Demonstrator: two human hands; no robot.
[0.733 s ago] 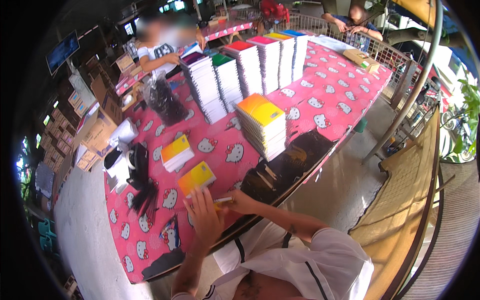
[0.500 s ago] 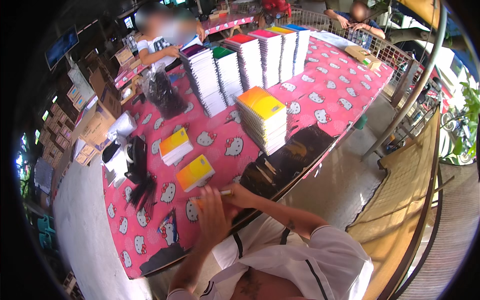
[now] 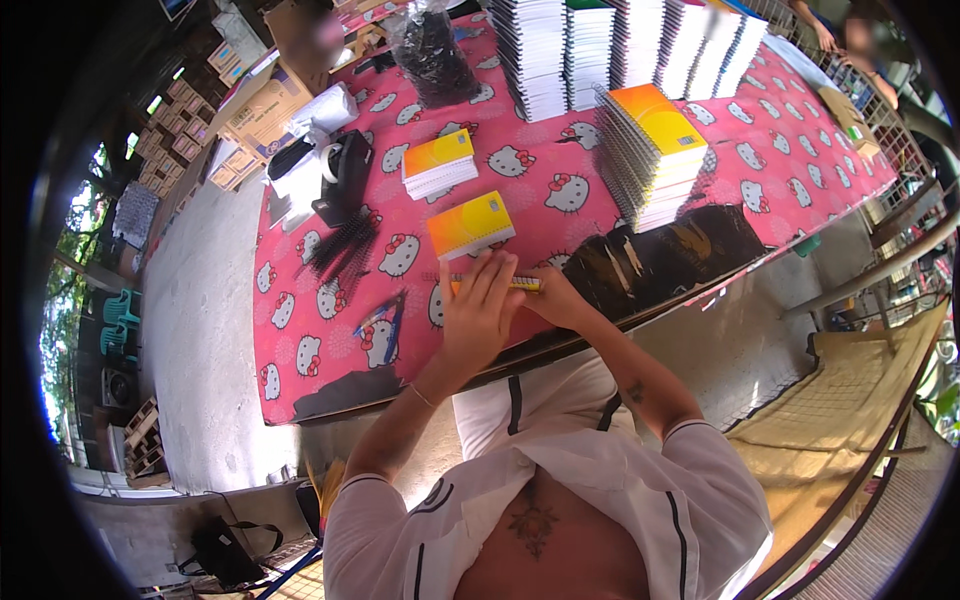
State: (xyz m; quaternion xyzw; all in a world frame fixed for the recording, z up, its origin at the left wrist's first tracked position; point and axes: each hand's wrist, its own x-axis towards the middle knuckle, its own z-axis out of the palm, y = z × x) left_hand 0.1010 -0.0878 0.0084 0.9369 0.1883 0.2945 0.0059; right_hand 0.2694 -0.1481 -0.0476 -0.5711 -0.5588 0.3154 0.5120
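At the near edge of the table, my left hand [image 3: 478, 308] lies with fingers stretched out across a thin orange-yellow notebook [image 3: 526, 284], seen nearly edge-on. My right hand [image 3: 556, 300] is closed on the notebook's right end; its fingertips are partly hidden. Just beyond my hands lies a yellow-orange notebook [image 3: 470, 222], and behind it a short stack of notebooks [image 3: 440, 165] with the same cover. To the right stands a taller stack of yellow spiral notebooks [image 3: 655, 150]. Loose black binding coils [image 3: 342, 248] and a few pen-like tools [image 3: 380, 325] lie to the left.
A worn black board [image 3: 670, 258] covers the table's near right edge. Tall stacks of white-paged notebooks [image 3: 530, 70] line the back beside a clear bag of black coils [image 3: 430, 60]. A black device [image 3: 345, 178] stands left, cardboard boxes [image 3: 265, 105] beyond. Another person [image 3: 862, 45] is at far right.
The view has tilted down, so the table sits higher in the picture. My left hand, blurred before, now rests with its fingers across the notebook; my right hand still grips its end.
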